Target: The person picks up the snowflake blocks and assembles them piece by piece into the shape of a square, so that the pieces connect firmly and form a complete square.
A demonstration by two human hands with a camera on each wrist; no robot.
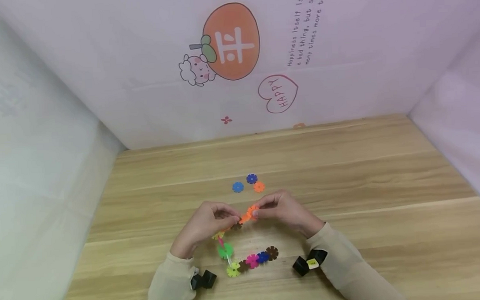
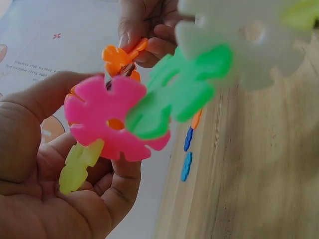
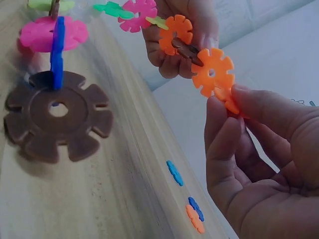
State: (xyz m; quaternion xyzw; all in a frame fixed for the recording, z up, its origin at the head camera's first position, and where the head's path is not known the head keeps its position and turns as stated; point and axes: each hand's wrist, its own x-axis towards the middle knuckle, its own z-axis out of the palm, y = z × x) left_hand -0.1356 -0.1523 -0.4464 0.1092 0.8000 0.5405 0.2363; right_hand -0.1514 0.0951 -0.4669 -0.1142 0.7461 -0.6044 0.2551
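A chain of notched plastic snowflake discs, with a green disc (image 1: 225, 250) among them, curves between the two hands and the table. My left hand (image 1: 203, 224) pinches the chain near a brown disc (image 3: 186, 49) and an orange disc (image 3: 175, 35). Between thumb and fingertips, my right hand (image 1: 285, 210) holds the outermost orange disc (image 3: 227, 101), which is slotted at an angle into another orange disc (image 3: 213, 74). The chain's other end has a pink disc (image 1: 252, 261), a blue disc (image 1: 262, 257) and a last brown disc (image 1: 272, 253), close over the table.
Beyond the hands, three loose discs lie on the wooden table (image 1: 363, 163): a light blue disc (image 1: 237, 187), a dark blue disc (image 1: 251, 179) and an orange disc (image 1: 259, 187). A white printed sheet (image 1: 141, 60) rises behind the table, with pale sheets at both sides.
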